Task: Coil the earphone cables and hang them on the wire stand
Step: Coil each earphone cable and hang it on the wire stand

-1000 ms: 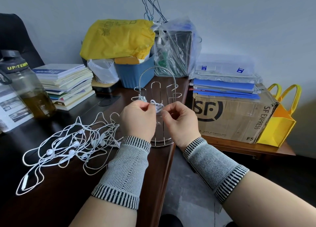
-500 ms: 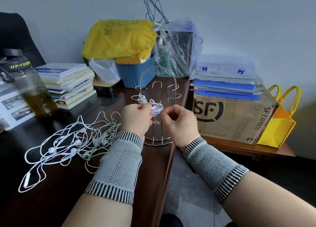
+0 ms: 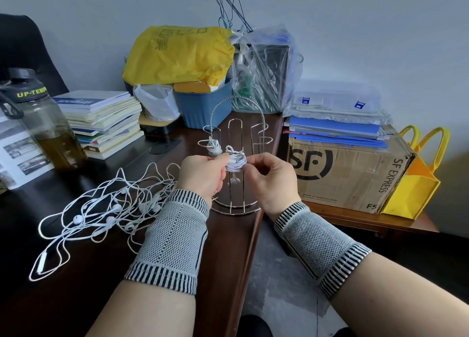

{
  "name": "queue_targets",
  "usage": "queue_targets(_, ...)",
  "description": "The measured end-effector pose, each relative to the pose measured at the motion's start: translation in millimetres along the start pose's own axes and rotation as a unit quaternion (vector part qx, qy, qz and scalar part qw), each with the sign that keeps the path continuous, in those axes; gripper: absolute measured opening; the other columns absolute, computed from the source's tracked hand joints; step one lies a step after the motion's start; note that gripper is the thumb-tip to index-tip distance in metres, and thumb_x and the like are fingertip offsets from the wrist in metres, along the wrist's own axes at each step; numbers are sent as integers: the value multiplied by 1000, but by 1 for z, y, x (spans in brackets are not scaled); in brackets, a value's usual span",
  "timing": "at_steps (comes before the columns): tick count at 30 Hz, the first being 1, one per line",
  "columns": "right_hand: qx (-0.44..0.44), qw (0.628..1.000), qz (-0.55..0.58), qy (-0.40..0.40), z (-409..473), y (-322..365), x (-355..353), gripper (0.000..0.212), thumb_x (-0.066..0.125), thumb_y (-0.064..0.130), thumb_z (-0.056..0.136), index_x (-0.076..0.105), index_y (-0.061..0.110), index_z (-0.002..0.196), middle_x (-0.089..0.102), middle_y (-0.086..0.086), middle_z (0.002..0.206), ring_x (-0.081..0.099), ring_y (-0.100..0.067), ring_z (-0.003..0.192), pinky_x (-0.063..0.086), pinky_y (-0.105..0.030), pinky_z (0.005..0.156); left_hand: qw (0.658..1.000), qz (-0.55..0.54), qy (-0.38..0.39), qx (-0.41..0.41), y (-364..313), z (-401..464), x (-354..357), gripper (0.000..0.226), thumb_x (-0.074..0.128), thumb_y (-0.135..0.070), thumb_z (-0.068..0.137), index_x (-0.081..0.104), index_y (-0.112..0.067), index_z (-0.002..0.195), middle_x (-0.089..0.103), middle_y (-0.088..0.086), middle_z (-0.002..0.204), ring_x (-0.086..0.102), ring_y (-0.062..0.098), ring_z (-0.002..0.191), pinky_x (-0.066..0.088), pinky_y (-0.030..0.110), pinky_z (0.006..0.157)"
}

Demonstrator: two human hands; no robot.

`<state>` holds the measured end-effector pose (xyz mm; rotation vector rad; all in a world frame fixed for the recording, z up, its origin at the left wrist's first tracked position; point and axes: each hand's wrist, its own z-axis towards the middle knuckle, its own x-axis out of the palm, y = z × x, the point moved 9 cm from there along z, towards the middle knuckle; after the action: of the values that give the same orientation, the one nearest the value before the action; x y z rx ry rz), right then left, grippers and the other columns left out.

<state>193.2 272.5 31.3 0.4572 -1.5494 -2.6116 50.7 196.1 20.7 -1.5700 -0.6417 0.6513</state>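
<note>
While both hands, left hand [image 3: 203, 175] and right hand [image 3: 270, 178], are pinching a coiled earphone bundle [image 3: 236, 163] at frame centre, hanging on the wire stand [image 3: 237, 123] is pending; next: hooking its loop.

At frame centre, the left hand [image 3: 203, 174] and right hand [image 3: 272, 178] pinch a coiled white earphone cable [image 3: 236, 162] against the silver wire stand [image 3: 237, 138]. A second coil [image 3: 214, 147] hangs upper left of it. Loose white earphones [image 3: 106, 209] sprawl lower left on the dark wooden bench [image 3: 223, 248].

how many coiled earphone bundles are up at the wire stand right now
2: one coiled bundle hangs on the wire stand's left hook; another is held between the left hand and right hand.
</note>
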Motion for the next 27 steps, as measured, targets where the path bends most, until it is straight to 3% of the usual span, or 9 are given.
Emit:
queue_targets(6, 3, 1000, 6, 3, 1, -2, -2, 18, 69, 18, 85, 66, 32, 73, 65, 16, 66, 58, 5, 62, 47, -12, 66, 994, -91, 18, -62, 11, -3, 7, 26, 70, -16, 87, 60, -10, 64, 49, -4, 47, 42, 4, 40, 37, 15, 41)
queue_targets(11, 14, 999, 46, 16, -1, -3, 0, 18, 69, 13, 86, 64, 26, 75, 64, 14, 67, 58, 8, 56, 45, -9, 58, 977, -155, 62, -135, 21, -4, 12, 13, 70, -17, 89, 65, -9, 79, 54, -2, 58, 45, 2, 43, 38, 11, 42)
queue_targets(27, 25, 999, 11, -23, -1, -5, -5, 21, 71, 17, 84, 65, 33, 72, 64, 18, 67, 58, 9, 61, 46, -7, 64, 991, -79, 47, -100, 22, 1, 9, 14, 73, -21, 86, 66, -10, 82, 51, -5, 58, 40, 0, 41, 35, 13, 41)
